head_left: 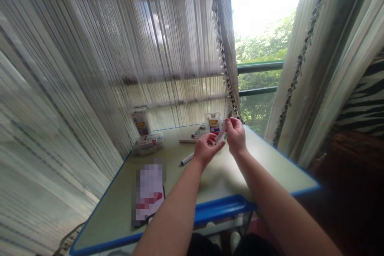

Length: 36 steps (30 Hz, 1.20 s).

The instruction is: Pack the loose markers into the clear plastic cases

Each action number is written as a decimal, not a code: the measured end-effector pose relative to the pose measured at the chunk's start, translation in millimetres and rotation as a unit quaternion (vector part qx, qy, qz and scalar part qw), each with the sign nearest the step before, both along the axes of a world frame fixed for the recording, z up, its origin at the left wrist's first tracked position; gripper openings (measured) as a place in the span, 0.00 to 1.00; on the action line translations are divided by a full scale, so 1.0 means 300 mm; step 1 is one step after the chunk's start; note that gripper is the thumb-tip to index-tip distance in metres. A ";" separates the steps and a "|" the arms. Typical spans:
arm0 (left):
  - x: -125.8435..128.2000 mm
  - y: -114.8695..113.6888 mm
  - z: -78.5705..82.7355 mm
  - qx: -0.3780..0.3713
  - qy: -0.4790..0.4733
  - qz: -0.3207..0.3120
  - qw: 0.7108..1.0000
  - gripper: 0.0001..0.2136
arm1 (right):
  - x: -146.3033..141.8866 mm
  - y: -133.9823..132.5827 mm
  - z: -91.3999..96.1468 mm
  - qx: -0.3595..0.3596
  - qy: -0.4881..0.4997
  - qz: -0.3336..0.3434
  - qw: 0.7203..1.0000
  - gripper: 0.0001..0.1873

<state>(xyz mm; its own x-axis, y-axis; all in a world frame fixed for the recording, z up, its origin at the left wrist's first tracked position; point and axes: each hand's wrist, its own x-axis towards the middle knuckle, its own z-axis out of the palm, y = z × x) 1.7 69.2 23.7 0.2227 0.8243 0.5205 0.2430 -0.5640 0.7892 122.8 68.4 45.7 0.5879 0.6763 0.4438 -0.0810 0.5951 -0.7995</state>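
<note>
marker [221, 132]: slim white barrel, tilted, held in the air just in front of marker pack [213, 123] | right hand [235, 135] fingers pinch its top end, left hand [206, 149] fingers grip its lower end | left of pack: loose markers [187, 159] flat on green blue-edged tabletop [270, 168], clear plastic box [148, 143] further left | nothing in the way

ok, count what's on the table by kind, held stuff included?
marker packs: 3
loose markers on the table: 3 that I can tell
held marker, left hand and right hand: 1
blurred flat item: 1
total: 8
</note>
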 end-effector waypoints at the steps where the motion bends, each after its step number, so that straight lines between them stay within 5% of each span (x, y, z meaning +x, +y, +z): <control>1: 0.001 -0.004 -0.001 0.014 0.019 -0.003 1.000 0.16 | -0.002 -0.004 0.003 0.006 0.008 0.008 1.000 0.24; 10: 0.004 -0.019 0.003 0.064 0.073 0.003 0.995 0.08 | 0.007 -0.006 0.008 0.014 0.048 0.020 0.999 0.28; 24: 0.007 -0.011 0.002 0.040 0.064 0.002 0.997 0.09 | 0.002 -0.022 0.024 -0.006 0.049 0.077 0.996 0.16; 36: 0.010 -0.006 -0.011 0.007 0.033 0.011 0.999 0.09 | 0.007 -0.018 0.020 0.002 0.043 0.063 0.997 0.24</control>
<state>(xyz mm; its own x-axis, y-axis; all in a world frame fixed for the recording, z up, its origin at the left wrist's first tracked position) 4.8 67.2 20.4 0.2396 0.8221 0.5165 0.3072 -0.5688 0.7629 124.8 62.9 51.8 0.5354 0.7451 0.3977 -0.2235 0.5790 -0.7841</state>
